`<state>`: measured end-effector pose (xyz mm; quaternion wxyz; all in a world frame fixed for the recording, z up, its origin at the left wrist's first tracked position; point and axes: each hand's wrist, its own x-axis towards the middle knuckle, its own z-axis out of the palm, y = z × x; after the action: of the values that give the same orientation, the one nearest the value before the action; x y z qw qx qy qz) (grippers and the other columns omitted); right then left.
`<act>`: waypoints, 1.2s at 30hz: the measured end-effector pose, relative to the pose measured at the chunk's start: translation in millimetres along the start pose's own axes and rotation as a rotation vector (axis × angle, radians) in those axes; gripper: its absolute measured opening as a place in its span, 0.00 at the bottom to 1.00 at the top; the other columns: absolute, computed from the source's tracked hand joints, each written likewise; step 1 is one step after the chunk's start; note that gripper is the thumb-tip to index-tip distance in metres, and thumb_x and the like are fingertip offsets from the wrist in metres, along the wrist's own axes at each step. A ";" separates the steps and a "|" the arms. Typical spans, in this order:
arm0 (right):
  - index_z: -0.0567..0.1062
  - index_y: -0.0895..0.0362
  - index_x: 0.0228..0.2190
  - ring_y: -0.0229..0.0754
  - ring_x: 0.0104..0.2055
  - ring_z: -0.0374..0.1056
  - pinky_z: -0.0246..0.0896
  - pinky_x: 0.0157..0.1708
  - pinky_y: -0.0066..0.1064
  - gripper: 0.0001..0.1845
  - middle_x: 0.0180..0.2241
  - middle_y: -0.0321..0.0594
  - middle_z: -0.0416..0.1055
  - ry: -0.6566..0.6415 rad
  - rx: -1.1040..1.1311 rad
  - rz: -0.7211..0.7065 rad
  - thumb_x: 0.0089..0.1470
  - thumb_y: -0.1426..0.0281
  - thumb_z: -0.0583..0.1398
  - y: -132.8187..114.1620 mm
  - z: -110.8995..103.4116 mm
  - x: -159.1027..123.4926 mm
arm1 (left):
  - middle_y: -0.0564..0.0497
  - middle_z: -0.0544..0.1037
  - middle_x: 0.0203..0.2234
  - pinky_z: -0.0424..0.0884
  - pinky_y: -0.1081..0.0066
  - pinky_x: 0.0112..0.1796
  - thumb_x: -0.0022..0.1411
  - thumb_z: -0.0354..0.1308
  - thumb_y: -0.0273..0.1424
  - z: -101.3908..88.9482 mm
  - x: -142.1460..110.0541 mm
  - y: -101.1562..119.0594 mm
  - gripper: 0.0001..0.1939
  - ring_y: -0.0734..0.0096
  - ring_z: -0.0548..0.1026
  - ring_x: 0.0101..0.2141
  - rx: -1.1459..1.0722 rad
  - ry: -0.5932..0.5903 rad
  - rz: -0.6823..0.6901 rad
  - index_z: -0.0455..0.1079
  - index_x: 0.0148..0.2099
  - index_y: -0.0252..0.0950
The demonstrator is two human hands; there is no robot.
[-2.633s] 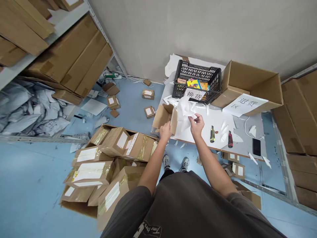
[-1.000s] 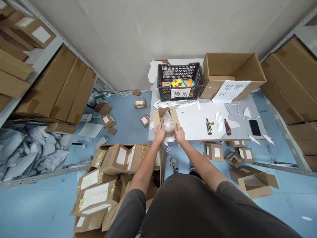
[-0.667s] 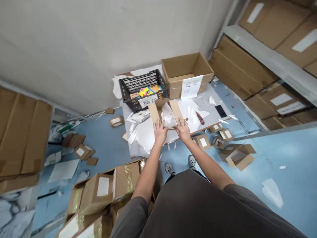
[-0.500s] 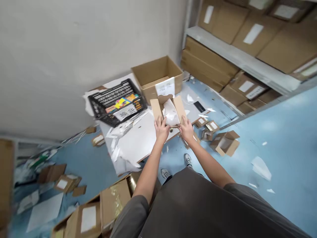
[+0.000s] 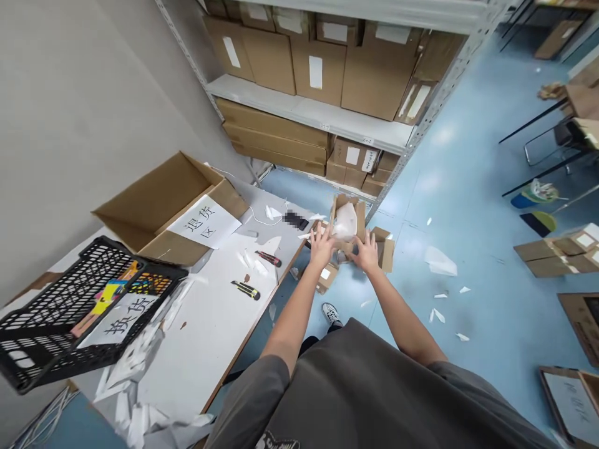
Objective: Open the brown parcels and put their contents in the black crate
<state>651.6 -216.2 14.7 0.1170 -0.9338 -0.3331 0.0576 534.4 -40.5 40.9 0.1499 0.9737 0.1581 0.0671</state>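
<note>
Just beyond my fingertips is a small open cardboard box (image 5: 360,215) with crumpled white paper (image 5: 345,221) inside. It looks smaller than before and seems lower, off the table's right edge; contact with my fingers is hard to make out. My left hand (image 5: 321,249) is at its near left side with fingers spread. On the near right, my right hand (image 5: 366,254) also has its fingers apart. Behind my right hand, another open carton (image 5: 386,252) lies on the floor. A smaller labelled box (image 5: 326,277) is on the floor below my left hand.
The white table (image 5: 187,349) carries a large carton (image 5: 154,199), a black crate (image 5: 42,324), a yellow cutter (image 5: 246,290), a red cutter (image 5: 268,258) and paper scraps. A metal shelf (image 5: 299,109) full of boxes stands ahead. Scraps litter the blue floor (image 5: 412,349).
My view and hands have swung right, away from the table's middle. My fingers have gone from gripping the small box to spread apart, and the box appears farther from me.
</note>
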 end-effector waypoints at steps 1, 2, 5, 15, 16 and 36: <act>0.70 0.53 0.66 0.72 0.75 0.46 0.55 0.65 0.61 0.36 0.77 0.54 0.45 -0.009 0.006 0.008 0.59 0.60 0.67 8.6 0.4 6.6 | 0.44 0.54 0.77 0.43 0.35 0.72 0.64 0.66 0.31 2.0 3.1 -1.5 0.29 0.43 0.39 0.77 -0.004 -0.004 -0.004 0.72 0.67 0.44; 0.69 0.55 0.67 0.71 0.75 0.47 0.56 0.65 0.61 0.36 0.76 0.56 0.47 -0.003 0.014 0.009 0.60 0.60 0.66 15.8 0.5 13.5 | 0.43 0.53 0.77 0.44 0.37 0.73 0.64 0.65 0.30 2.2 4.3 -4.6 0.31 0.44 0.38 0.77 -0.008 -0.001 -0.015 0.70 0.69 0.43; 0.70 0.58 0.66 0.68 0.73 0.50 0.57 0.65 0.60 0.33 0.73 0.60 0.54 0.081 0.048 -0.033 0.63 0.60 0.61 22.7 -1.3 35.8 | 0.43 0.55 0.77 0.47 0.40 0.73 0.67 0.62 0.30 -5.6 -2.5 -20.0 0.30 0.46 0.39 0.77 -0.011 0.047 -0.091 0.69 0.69 0.43; 0.71 0.56 0.65 0.66 0.74 0.48 0.56 0.65 0.63 0.32 0.72 0.57 0.56 0.129 0.183 -0.735 0.63 0.58 0.58 -176.5 19.4 59.0 | 0.42 0.55 0.76 0.55 0.42 0.70 0.68 0.61 0.33 -65.3 -163.8 -90.4 0.32 0.44 0.43 0.77 0.077 0.287 -0.671 0.64 0.72 0.42; 0.71 0.56 0.65 0.66 0.74 0.48 0.56 0.65 0.64 0.32 0.72 0.57 0.56 0.113 0.204 -0.818 0.63 0.59 0.58 -205.9 25.8 48.5 | 0.41 0.55 0.76 0.56 0.42 0.70 0.68 0.62 0.33 -72.4 -195.8 -94.8 0.33 0.44 0.44 0.77 0.088 0.312 -0.759 0.63 0.73 0.42; 0.66 0.56 0.68 0.65 0.76 0.44 0.51 0.69 0.62 0.35 0.75 0.56 0.49 -0.434 0.382 -2.254 0.63 0.60 0.59 -486.6 85.8 -660.0 | 0.44 0.49 0.78 0.52 0.41 0.71 0.67 0.63 0.36 -45.1 -885.6 238.2 0.40 0.40 0.42 0.76 0.283 0.909 -2.314 0.56 0.77 0.43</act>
<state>-169.7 -254.9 76.4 0.1811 -0.0461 -0.9739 0.1290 -238.4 -534.4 84.5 -0.0529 0.1601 0.9634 0.2083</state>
